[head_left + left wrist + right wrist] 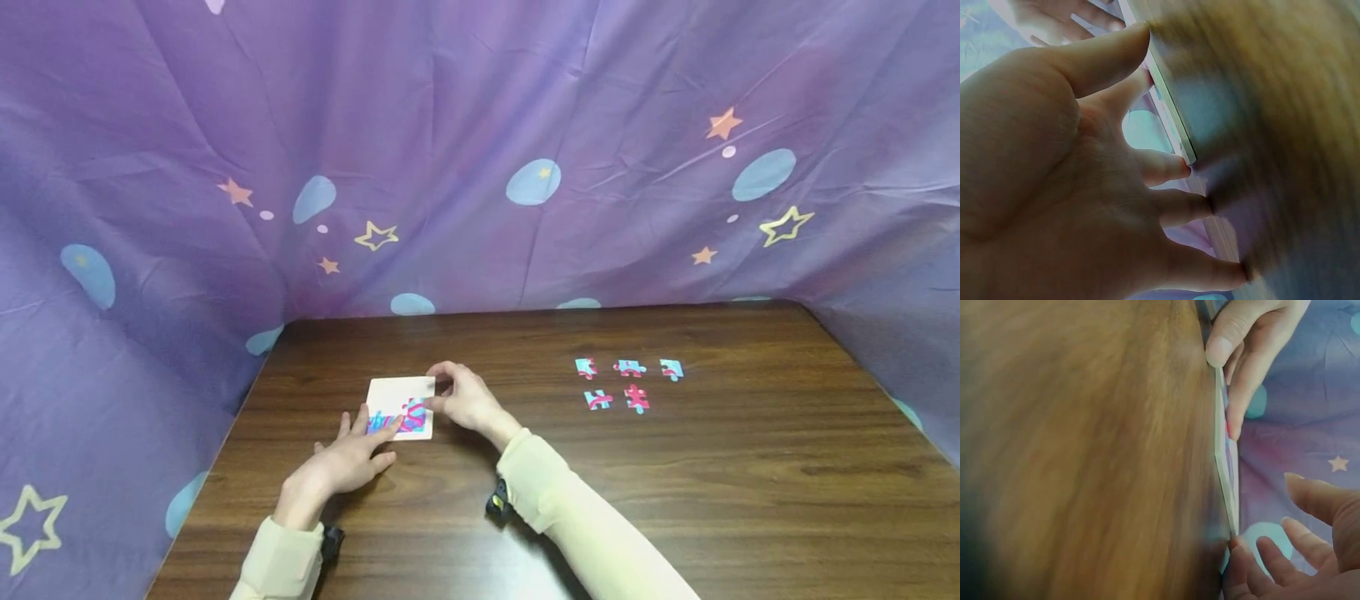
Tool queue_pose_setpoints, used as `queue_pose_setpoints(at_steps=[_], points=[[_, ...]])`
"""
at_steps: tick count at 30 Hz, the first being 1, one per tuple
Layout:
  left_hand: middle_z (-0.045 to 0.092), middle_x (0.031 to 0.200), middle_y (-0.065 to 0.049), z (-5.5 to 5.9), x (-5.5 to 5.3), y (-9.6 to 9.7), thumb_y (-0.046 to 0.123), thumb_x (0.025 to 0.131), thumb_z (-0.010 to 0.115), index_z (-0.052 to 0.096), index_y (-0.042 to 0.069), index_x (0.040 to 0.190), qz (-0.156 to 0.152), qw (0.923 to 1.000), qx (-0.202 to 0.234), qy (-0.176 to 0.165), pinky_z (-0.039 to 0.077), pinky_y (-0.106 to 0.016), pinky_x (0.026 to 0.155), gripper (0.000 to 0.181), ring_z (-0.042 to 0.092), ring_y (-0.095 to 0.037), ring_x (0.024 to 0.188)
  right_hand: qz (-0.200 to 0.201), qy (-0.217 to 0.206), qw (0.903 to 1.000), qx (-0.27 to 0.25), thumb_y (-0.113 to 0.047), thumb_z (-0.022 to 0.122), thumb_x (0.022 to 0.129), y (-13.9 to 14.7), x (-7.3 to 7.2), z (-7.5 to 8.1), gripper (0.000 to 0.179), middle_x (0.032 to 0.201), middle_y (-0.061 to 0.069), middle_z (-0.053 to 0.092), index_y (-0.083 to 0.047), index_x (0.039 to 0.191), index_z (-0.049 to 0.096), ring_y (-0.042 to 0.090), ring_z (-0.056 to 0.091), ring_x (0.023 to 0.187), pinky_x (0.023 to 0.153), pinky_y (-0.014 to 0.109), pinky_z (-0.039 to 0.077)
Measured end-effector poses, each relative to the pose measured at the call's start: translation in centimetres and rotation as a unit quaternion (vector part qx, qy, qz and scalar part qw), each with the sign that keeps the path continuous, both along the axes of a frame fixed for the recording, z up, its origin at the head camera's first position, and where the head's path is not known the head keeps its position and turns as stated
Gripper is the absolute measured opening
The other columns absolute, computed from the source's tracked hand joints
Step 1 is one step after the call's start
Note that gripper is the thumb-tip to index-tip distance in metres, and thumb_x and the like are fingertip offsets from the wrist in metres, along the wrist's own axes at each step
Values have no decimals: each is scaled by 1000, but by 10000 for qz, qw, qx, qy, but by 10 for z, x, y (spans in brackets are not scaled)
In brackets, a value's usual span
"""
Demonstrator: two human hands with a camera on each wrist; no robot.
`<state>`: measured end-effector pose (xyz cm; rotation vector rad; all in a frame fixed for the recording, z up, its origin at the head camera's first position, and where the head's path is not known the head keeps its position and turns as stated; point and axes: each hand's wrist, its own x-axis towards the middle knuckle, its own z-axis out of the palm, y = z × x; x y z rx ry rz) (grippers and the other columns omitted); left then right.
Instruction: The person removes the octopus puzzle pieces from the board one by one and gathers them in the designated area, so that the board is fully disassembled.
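Note:
A square white puzzle board [402, 389] lies at the left of the table, with joined blue and pink puzzle pieces [414, 417] along its near part. My left hand [347, 458] reaches over the board's lower left corner, fingers spread, with a fingertip on the pieces. In the left wrist view, the thumb [1110, 59] lies near the board's edge [1175, 128]. My right hand [468, 400] is at the board's right side, thumb and fingers bent loosely around that edge. The right wrist view has its fingertips at the board's corner [1232, 528], with nothing pinched between them.
Several loose puzzle pieces [630, 368] lie in two rows on the brown wooden table [712, 467], right of the hands. A purple cloth [480, 150] with stars and ovals hangs behind the table and along its sides.

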<state>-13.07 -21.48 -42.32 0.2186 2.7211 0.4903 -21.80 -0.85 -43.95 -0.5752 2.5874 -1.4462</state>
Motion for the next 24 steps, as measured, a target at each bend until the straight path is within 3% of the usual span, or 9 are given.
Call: queue_pose_setpoints(at_steps=[6, 11, 15, 24], points=[[5, 154, -37, -1, 1, 0, 32, 101, 52, 38, 23, 152, -35, 10000, -8, 83, 11, -87, 90, 53, 5, -60, 138, 8, -13, 9996, 267, -14, 79, 79, -16, -6, -5, 40, 108, 9, 68, -6, 115, 66, 22, 62, 97, 89, 36, 48], [6, 154, -38, 0, 1, 0, 32, 101, 52, 39, 22, 151, -45, 9999, 61, 100, 11, -87, 89, 53, 6, -60, 138, 16, 274, 9944, 1020, -13, 80, 78, -25, -6, -6, 34, 105, 7, 67, -6, 110, 71, 22, 61, 103, 94, 35, 46], [5, 154, -38, 1, 0, 0, 31, 101, 52, 39, 22, 151, -38, 9999, 70, 108, 12, -87, 89, 52, 5, -60, 137, 46, 470, 9864, 1573, -17, 82, 77, -32, -3, -4, 38, 109, 8, 64, -7, 112, 72, 22, 60, 103, 92, 34, 48], [6, 153, -38, 0, -2, 1, 27, 101, 52, 41, 21, 150, -38, 9999, 83, 108, 14, -88, 87, 51, 6, -61, 137, -199, 146, 9793, 2010, -25, 81, 79, -38, 2, -5, 26, 107, 2, 57, -20, 102, 71, 18, 59, 99, 82, 42, 50]])
